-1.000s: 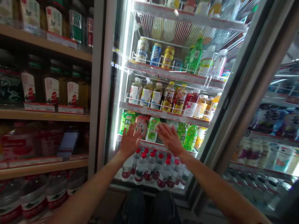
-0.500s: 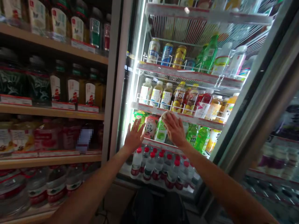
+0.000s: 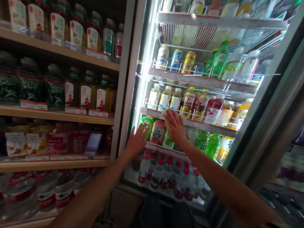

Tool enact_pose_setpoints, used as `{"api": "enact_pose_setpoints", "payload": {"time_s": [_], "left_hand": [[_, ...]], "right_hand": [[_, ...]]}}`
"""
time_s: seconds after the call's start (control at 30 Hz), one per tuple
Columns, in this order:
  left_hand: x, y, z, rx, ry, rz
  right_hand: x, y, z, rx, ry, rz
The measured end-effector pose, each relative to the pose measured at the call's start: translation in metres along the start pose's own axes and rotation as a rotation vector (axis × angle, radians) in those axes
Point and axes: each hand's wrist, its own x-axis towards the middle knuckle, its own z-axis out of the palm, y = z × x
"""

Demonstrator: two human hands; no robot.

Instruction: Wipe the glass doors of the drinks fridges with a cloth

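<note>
Both of my arms reach into an open drinks fridge. My left hand (image 3: 138,141) is open, fingers spread, close to a green-labelled bottle (image 3: 147,123) and a pink-labelled bottle (image 3: 157,132) on the second shelf from the bottom. My right hand (image 3: 175,126) lies over the top of a light green bottle (image 3: 168,142) on the same shelf, fingers curled around its cap end. A red-edged shelf rail (image 3: 163,148) runs under these bottles.
Red-capped water bottles (image 3: 166,172) fill the fridge's bottom shelf. Juice bottles (image 3: 190,101) and cans (image 3: 176,60) stand on the shelves above. The glass fridge door (image 3: 273,120) stands open at right. Wooden shelves (image 3: 57,117) of bottled drinks are at left.
My view has shifted left and the fridge now sits further right. My right hand moved up onto the light green bottle's top; my left hand stayed open beside the neighbouring bottles.
</note>
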Motion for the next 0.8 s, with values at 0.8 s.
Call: {"api": "enact_pose_setpoints", "payload": {"time_s": [0.8], "left_hand": [[-0.020,-0.073,-0.025,0.107,-0.164,-0.042]], "right_hand": [[0.044,-0.052,0.029,0.068,-0.032,-0.105]]}}
